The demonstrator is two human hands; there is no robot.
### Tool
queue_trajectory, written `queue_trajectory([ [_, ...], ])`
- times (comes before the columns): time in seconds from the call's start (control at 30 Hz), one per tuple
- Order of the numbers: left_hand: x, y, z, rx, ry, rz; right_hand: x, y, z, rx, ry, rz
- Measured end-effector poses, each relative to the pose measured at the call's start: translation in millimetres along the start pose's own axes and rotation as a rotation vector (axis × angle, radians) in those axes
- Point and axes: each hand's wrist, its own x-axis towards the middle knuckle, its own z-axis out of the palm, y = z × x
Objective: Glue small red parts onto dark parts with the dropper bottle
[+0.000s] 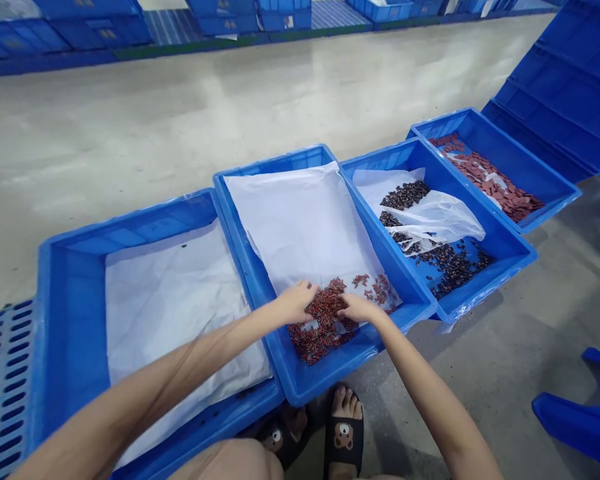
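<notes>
Both of my hands are in a blue tray (415,293) at the pile of small red-and-dark pieces (325,313), whose exact kind I cannot make out. My left hand (296,303) touches the pile's left side, fingers curved and apart. From the right, my right hand (359,309) reaches into the same pile with its fingers spread; some fingertips are hidden among the pieces. A white sheet (300,220) lines the tray under part of the pile. A few loose clusters of pieces (380,288) lie on the sheet to the right of my right hand.
Left stands a blue tray (70,300) with a white cloth (175,307). Rightward are a tray of dark pieces (455,267) under a white sheet (445,217) and one of reddish flat pieces (490,180). Blue crates (100,30) line the back; a blue stool (575,420) stands right.
</notes>
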Motion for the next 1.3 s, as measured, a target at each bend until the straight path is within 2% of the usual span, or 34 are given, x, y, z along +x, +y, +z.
queue_trajectory([
  [0.07, 7.9, 5.0, 29.1, -0.027, -0.054, -0.013, -1.9, 5.5, -6.1, 0.018, -0.011, -0.083],
  [0.17, 14.3, 9.0, 48.9, -0.074, -0.119, -0.007, 0.7, 18.8, -24.1, -0.003, 0.056, -0.113],
  [0.27, 11.4, 10.4, 47.4, -0.111, -0.191, 0.071, 7.0, 22.8, -28.0, -0.055, 0.088, -0.141],
  [0.4, 2.7, 2.4, 34.1, -0.114, -0.259, 0.136, 8.6, 9.9, -0.8, -0.102, -0.006, -0.255],
  [0.5, 0.7, -8.5, 28.4, -0.063, -0.210, 0.067, 5.8, 4.4, 11.3, -0.120, -0.052, -0.333],
  [0.6, 7.2, -15.1, 29.5, -0.012, -0.159, 0.005, 12.4, 7.7, 0.7, -0.130, 0.017, -0.353],
  [0.73, 27.1, -19.5, 36.3, 0.044, -0.083, -0.049, 36.2, 8.7, -10.6, -0.142, 0.097, -0.325],
  [0.83, 40.3, -27.1, 41.5, 0.064, -0.113, -0.076, 44.8, -0.1, 4.0, -0.140, 0.043, -0.334],
  [0.93, 44.9, -35.4, 41.9, 0.075, -0.115, -0.094, 37.8, -10.3, 21.2, -0.124, -0.062, -0.375],
  [1.0, 43.4, -37.3, 39.0, 0.083, -0.080, -0.107, 30.3, -12.3, 22.0, -0.104, -0.115, -0.387],
  [1.1, 36.5, -31.6, 35.2, 0.085, -0.030, -0.150, 24.3, -5.7, 6.2, -0.071, -0.105, -0.340],
  [1.2, 28.7, -18.5, 37.5, 0.059, -0.059, -0.200, 25.0, 3.7, -8.7, -0.054, -0.029, -0.196],
  [1.3, 24.3, -5.0, 44.4, 0.004, -0.148, -0.230, 25.5, 3.9, -0.6, -0.048, -0.026, -0.057],
])
